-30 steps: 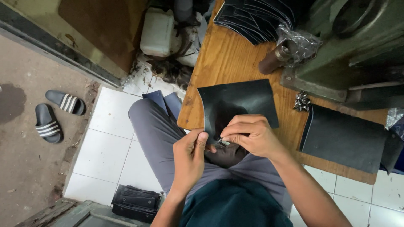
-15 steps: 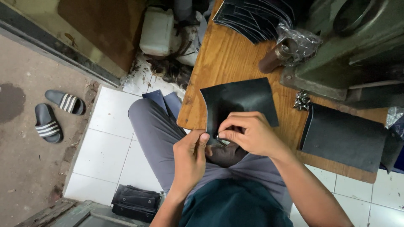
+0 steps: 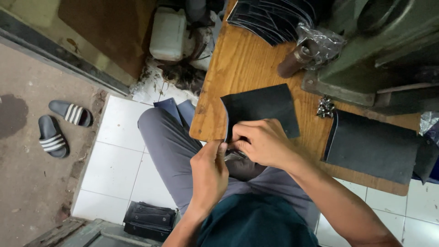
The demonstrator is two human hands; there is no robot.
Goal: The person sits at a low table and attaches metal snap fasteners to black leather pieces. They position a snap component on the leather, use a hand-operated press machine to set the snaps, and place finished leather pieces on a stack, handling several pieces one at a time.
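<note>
A seated person works a black sheet (image 3: 260, 107) at the near edge of a wooden bench (image 3: 247, 59), seen from above. The right hand (image 3: 263, 144) lies curled over the sheet's near edge, fingers bent and closed down on it, knuckles up, the forearm running in from the lower right. The left hand (image 3: 209, 176) rises from below with its wrist bent, thumb and fingers drawn together in a pinch at the sheet's folded left corner, just beside the right hand's fingertips. A small metal piece (image 3: 234, 156) glints between the two hands; which hand holds it cannot be told. The sheet lies mostly flat on the bench, its left edge curled up and its near edge hanging over the person's lap.

One larger dark sheet (image 3: 372, 148) lies flat to the right on the bench, well apart from the hands. One fanned stack of dark pieces (image 3: 270, 18) sits at the far end, near a clear plastic bag (image 3: 320, 41) and a brown cylinder (image 3: 292, 61). A small silver cluster (image 3: 325, 107) rests between the two sheets, against a green machine (image 3: 366, 59). On the floor, two striped sandals (image 3: 59, 126) lie left, one white jug (image 3: 168, 34) stands beyond the bench, and one black stack (image 3: 150, 219) sits by the person's leg.
</note>
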